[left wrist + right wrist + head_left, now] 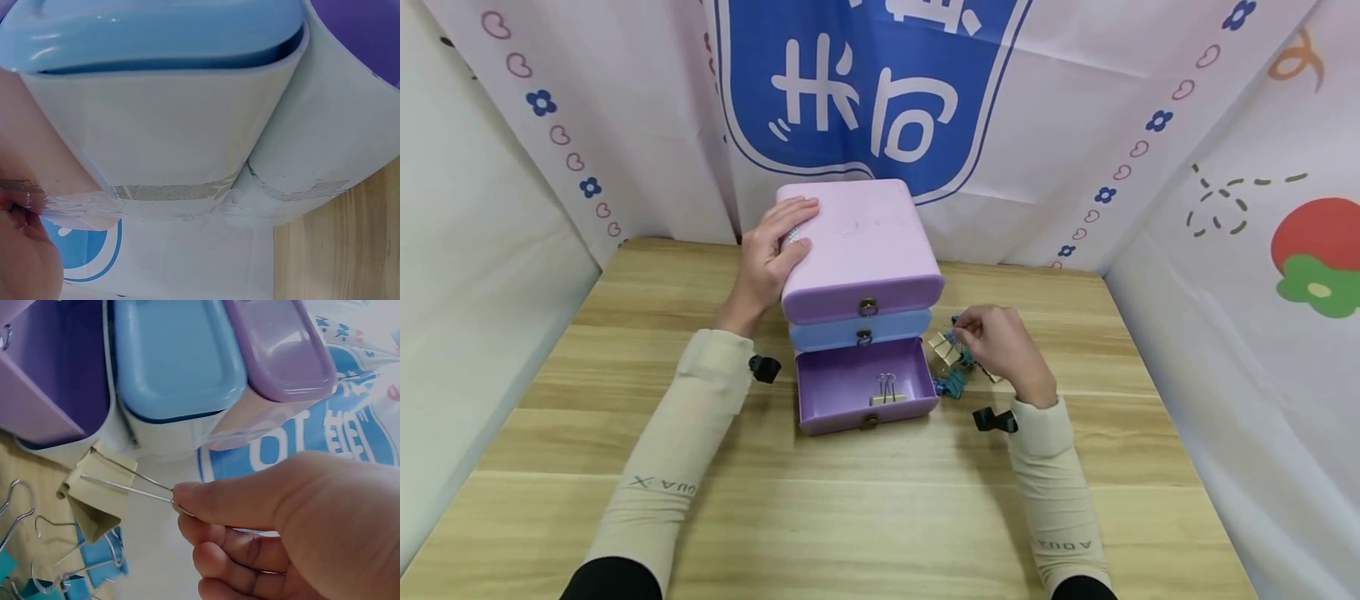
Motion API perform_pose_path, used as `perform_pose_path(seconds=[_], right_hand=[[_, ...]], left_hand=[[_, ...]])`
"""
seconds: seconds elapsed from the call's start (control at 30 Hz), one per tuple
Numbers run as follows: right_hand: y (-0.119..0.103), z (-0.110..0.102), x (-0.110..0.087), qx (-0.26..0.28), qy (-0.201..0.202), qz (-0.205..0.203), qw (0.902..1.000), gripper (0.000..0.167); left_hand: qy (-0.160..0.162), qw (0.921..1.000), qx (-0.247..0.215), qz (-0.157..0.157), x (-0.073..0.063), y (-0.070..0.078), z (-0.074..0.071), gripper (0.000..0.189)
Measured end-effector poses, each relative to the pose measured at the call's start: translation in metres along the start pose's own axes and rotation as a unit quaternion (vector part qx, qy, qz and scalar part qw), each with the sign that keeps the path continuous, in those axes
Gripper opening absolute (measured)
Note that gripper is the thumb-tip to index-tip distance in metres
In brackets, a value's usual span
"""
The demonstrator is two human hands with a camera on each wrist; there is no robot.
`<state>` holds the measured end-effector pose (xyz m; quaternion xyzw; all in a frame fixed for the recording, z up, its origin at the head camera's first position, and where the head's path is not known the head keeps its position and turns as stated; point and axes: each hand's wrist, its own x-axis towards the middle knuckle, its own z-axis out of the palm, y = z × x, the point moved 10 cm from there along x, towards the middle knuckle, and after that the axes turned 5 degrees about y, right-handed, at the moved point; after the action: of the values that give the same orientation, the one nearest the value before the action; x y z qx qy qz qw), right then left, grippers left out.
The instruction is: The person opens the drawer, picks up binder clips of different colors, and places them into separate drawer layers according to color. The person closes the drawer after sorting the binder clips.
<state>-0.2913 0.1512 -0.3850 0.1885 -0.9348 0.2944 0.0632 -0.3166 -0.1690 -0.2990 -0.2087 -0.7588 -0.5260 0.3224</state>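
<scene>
My left hand (767, 258) rests on the left side of the pink top of a three-tier drawer box (865, 233), fingers extended over it. The bottom purple drawer (827, 387) is pulled out, and a pale yellow binder clip (887, 398) lies inside with its wire handles up. To the right of the box, my right hand (1006, 346) pinches the wire handles of another yellow binder clip (103, 487) between thumb and forefinger. That clip hangs beside the drawer, above several blue and teal binder clips (103, 556) on the table.
A middle blue drawer (820, 335) and the top purple drawer (820, 307) are closed, each with a small ring pull. The wooden table (850, 517) ends at a printed cloth backdrop (670, 167) right behind the box. White side walls (1225, 333) flank the table.
</scene>
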Motion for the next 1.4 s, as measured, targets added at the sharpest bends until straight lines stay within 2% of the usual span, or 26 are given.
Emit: perform_pose_path(seconds=[0.1, 0.23, 0.53, 0.73, 1.03, 1.2, 1.4], right_hand=[[-0.004, -0.004, -0.001, 0.007, 0.003, -0.005, 1.0, 0.008], [-0.01, -0.013, -0.004, 0.014, 0.017, -0.011, 0.9997, 0.007], [-0.034, -0.03, -0.011, 0.014, 0.051, -0.047, 0.9975, 0.006], [-0.06, -0.032, -0.019, 0.015, 0.056, -0.1, 0.9932, 0.004], [-0.099, -0.019, -0.03, 0.019, 0.064, -0.195, 0.9785, 0.005], [-0.115, -0.004, -0.032, 0.024, 0.062, -0.238, 0.969, 0.005], [-0.129, 0.022, -0.031, 0.012, 0.048, -0.26, 0.9642, 0.005]], left_hand=[[0.004, 1.0, -0.003, -0.001, -0.001, 0.014, -0.001, 0.047], [0.002, 1.0, -0.005, -0.008, -0.001, 0.022, -0.001, 0.047], [0.003, 0.9999, -0.003, 0.01, 0.001, -0.006, -0.001, 0.047], [0.004, 1.0, 0.001, 0.005, 0.0, -0.007, 0.0, 0.047], [0.004, 0.9999, -0.009, -0.012, 0.0, 0.024, -0.001, 0.047], [0.0, 0.9998, -0.006, -0.018, 0.0, 0.025, -0.001, 0.047], [0.0, 0.9998, -0.011, -0.014, 0.0, 0.024, -0.001, 0.047]])
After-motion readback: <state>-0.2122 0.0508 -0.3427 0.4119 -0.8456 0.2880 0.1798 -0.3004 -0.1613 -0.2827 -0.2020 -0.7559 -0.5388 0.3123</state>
